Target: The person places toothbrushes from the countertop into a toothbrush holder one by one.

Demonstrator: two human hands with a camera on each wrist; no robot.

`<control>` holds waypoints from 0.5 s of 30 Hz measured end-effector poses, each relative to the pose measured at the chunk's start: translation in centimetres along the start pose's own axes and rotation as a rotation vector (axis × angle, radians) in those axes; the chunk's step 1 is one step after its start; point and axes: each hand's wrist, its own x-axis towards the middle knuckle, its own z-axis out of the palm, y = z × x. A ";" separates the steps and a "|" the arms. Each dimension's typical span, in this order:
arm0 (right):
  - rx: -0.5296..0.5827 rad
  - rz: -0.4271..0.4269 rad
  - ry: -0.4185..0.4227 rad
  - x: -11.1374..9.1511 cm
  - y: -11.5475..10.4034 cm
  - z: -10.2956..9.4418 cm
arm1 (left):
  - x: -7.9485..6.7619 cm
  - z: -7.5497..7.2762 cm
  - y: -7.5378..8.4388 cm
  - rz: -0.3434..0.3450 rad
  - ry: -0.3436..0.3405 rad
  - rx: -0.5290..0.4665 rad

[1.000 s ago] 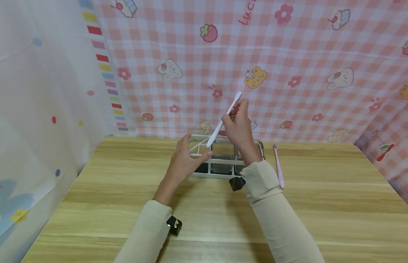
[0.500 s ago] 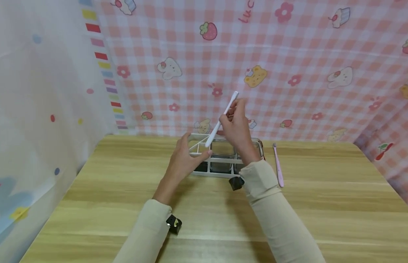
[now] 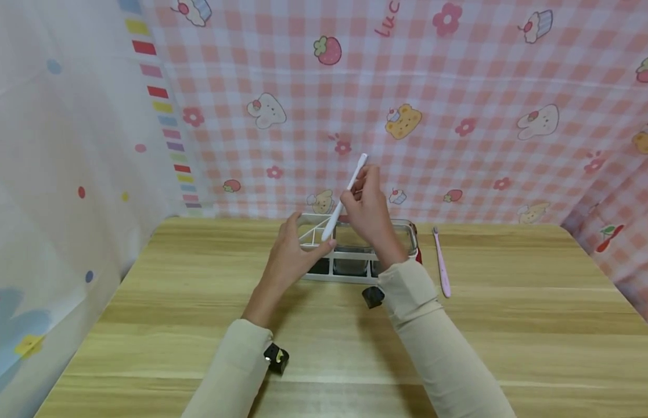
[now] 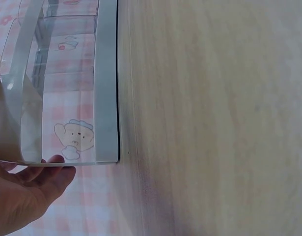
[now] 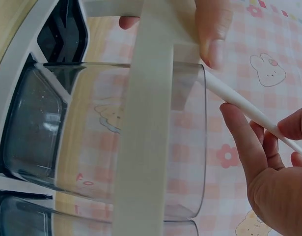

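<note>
My right hand (image 3: pixel 368 209) pinches a slim white toothbrush (image 3: pixel 334 217) near its upper part; it slants with its wider end down to the left. That lower end is at the divided left section of a white toothbrush holder (image 3: pixel 350 255), which carries clear cups (image 5: pixel 185 147). In the right wrist view the toothbrush end meets the upper part of the holder; how far inside it sits cannot be told. My left hand (image 3: pixel 292 255) grips the holder's left end, thumb in front and fingers (image 4: pixel 55 182) around the side. My right hand partly hides the holder.
A pink toothbrush (image 3: pixel 442 264) lies on the wooden table (image 3: pixel 324 348), right of the holder. Something red (image 3: pixel 419 255) shows at the holder's right edge. A pink checked cloth (image 3: pixel 460 157) hangs behind, and a white patterned cloth (image 3: pixel 68 145) hangs at the left.
My right hand has moved left and slightly down with the white toothbrush, whose lower end is a little lower at the holder. My left hand keeps its place on the holder.
</note>
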 end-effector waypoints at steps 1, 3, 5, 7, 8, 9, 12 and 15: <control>-0.016 -0.007 -0.001 -0.1 0.1 0.1 | 0.0 0.0 0.0 -0.001 0.001 -0.003; -0.028 -0.013 -0.011 -0.2 0.2 0.2 | 0.0 0.0 0.0 0.002 0.003 -0.006; -0.015 -0.012 -0.025 -0.3 0.3 0.3 | -0.1 0.1 0.0 0.006 0.003 -0.009; -0.001 -0.009 -0.041 -0.4 0.4 0.5 | -0.1 0.1 -0.1 0.010 0.004 -0.011; 0.007 -0.008 -0.050 -0.5 0.4 0.6 | -0.1 0.1 -0.1 0.012 0.004 -0.009; 0.006 -0.010 -0.055 -0.5 0.4 0.6 | -0.1 0.1 -0.1 0.014 0.004 -0.011; -0.004 -0.026 -0.064 -0.6 0.5 0.8 | 0.0 0.1 -0.1 0.020 0.008 -0.018; -0.012 -0.045 -0.068 -0.7 0.5 0.9 | 0.0 0.1 -0.1 0.030 0.012 -0.023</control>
